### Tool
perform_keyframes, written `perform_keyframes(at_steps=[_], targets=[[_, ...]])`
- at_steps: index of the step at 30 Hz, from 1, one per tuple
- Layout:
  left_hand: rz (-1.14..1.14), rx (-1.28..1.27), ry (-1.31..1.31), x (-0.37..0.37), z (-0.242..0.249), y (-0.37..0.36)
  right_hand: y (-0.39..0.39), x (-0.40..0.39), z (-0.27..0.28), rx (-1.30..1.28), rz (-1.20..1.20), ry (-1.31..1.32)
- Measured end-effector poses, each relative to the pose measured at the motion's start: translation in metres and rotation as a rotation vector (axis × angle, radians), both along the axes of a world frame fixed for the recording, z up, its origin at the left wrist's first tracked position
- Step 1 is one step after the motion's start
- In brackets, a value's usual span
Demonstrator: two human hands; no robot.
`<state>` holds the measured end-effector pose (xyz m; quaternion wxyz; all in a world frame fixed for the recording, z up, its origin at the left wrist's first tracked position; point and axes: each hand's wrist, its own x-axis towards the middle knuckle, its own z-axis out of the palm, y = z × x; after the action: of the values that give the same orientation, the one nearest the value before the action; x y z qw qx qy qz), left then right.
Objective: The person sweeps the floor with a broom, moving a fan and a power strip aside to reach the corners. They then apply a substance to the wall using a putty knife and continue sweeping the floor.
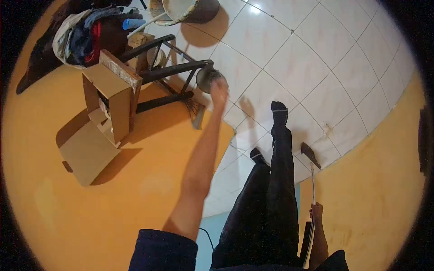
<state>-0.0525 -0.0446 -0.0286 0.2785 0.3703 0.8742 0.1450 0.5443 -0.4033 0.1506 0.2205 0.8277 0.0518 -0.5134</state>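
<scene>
My left hand [219,90] reaches out at the end of a stretched arm and overlaps a round grey metal container [204,80] by the foot of a dark stool leg. Motion smears its fingers, so I cannot tell whether they grip the container. Low at the right, my right hand [317,211] is closed round the thin pale handle of a broom [313,185]. Its dark head [310,155] rests on the tiles near the orange wall. A small brush with fanned bristles [195,116] stands near the stool, left of my left forearm.
An open cardboard box [120,115] sits on the dark-legged stool [167,70]. Behind it are piled clothes [81,38] and a paint-stained bucket [203,11] with a white stick [147,25]. White floor tiles [316,58] spread ahead; orange walls [379,167] flank both sides.
</scene>
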Motion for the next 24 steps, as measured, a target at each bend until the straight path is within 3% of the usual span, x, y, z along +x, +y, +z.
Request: perform_keyframes(at_steps=[1, 2, 3, 4, 5, 6, 7, 8, 9, 11, 13, 15, 16, 18, 24], targets=[[-0.007, -0.067, -0.241, -0.008, -0.096, -0.09, 0.0, 0.005, -0.001, -0.005, 0.011, 0.001], [-0.143, -0.212, 0.056, 0.021, -0.143, -0.153, 0.002, 0.009, -0.002, 0.026, 0.028, 0.016], [-0.03, -0.203, -0.274, 0.049, -0.095, -0.191, 0.0, 0.013, -0.004, 0.058, 0.044, 0.031], [0.012, -0.485, -0.307, 0.075, -0.062, -0.206, -0.002, 0.017, -0.004, 0.057, 0.052, 0.034], [0.074, -0.254, -0.418, 0.102, -0.048, -0.25, 0.004, 0.019, -0.002, 0.04, 0.074, 0.058], [0.282, -0.517, -0.678, 0.12, -0.021, -0.264, 0.007, 0.016, -0.003, 0.026, 0.094, 0.082], [0.043, -0.358, -0.675, 0.138, -0.036, -0.318, 0.002, 0.017, -0.006, 0.027, 0.101, 0.088], [0.32, -0.776, -0.771, 0.155, 0.04, -0.263, -0.005, 0.02, -0.011, 0.051, 0.032, 0.075], [0.325, -0.726, -0.863, 0.167, 0.048, -0.283, -0.011, 0.022, -0.014, 0.075, -0.037, 0.062], [-0.033, -0.593, -0.811, 0.184, 0.022, -0.331, -0.017, 0.008, -0.012, 0.105, 0.032, 0.091], [-0.17, -0.328, -0.741, 0.193, 0.034, -0.341, -0.031, -0.002, -0.02, 0.132, 0.113, 0.109], [-0.035, -0.289, -0.717, 0.198, 0.028, -0.357, -0.055, -0.008, -0.021, 0.168, 0.086, 0.106], [0.093, -0.295, -0.872, 0.192, 0.053, -0.35, -0.067, -0.014, -0.019, 0.223, 0.038, 0.11], [0.092, -0.215, -0.831, 0.182, 0.068, -0.372, -0.086, -0.027, -0.01, 0.243, 0.04, 0.037], [0.179, -0.471, -0.808, 0.124, 0.074, -0.523, -0.186, -0.005, -0.032, 0.364, 0.089, 0.108]])
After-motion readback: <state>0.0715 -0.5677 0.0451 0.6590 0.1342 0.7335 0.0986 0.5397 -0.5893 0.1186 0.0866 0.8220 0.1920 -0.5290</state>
